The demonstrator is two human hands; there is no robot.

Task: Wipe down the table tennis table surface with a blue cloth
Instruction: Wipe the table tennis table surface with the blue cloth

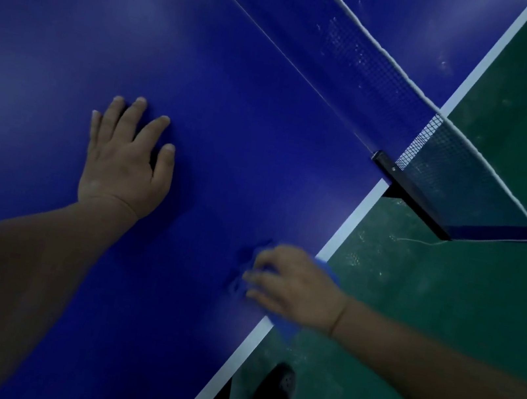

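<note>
The blue table tennis table (74,31) fills the left and middle of the head view, with a white line along its right edge. My left hand (125,157) lies flat on the surface, fingers straight and spread. My right hand (293,287) is blurred near the white edge line and presses down on a blue cloth (286,332). The cloth shows bunched under the fingers and sticks out past the table's edge. Most of the cloth is hidden under the hand.
The net (363,60) runs diagonally across the top right, held by a dark clamp post (411,191) at the table's edge. Green floor (480,302) lies to the right. A dark shoe (277,384) stands on the floor below the edge.
</note>
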